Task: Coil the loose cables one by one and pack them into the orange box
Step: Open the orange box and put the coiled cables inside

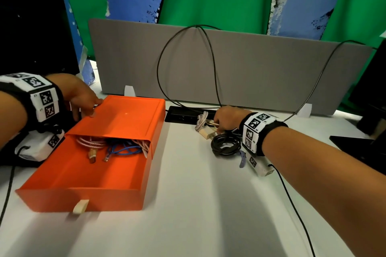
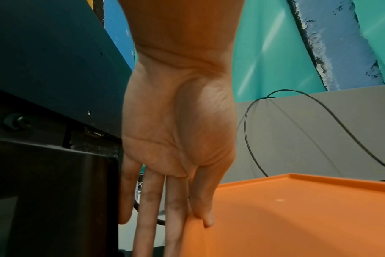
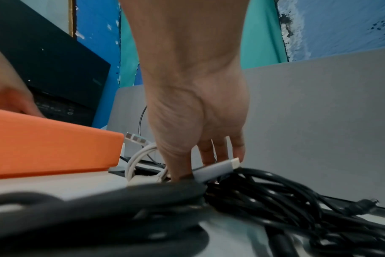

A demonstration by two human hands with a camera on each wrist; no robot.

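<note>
1. Here the left hand [image 1: 80, 95] rests straight fingers on the orange box [image 1: 100, 148] lid; the box sits half open on the table [image 1: 198, 204].
2. The right hand [image 1: 226, 118] reaches into the white cable [image 1: 203, 122]; whether it grips I cannot tell; a coiled black cable [image 1: 225, 146] lies beside.

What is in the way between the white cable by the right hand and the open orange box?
Nothing visible blocks it. The coiled white cable lies under the right hand, and only bare white table separates it from the orange box. Its pulled-out drawer is open on top, steadied by the left hand.
</note>
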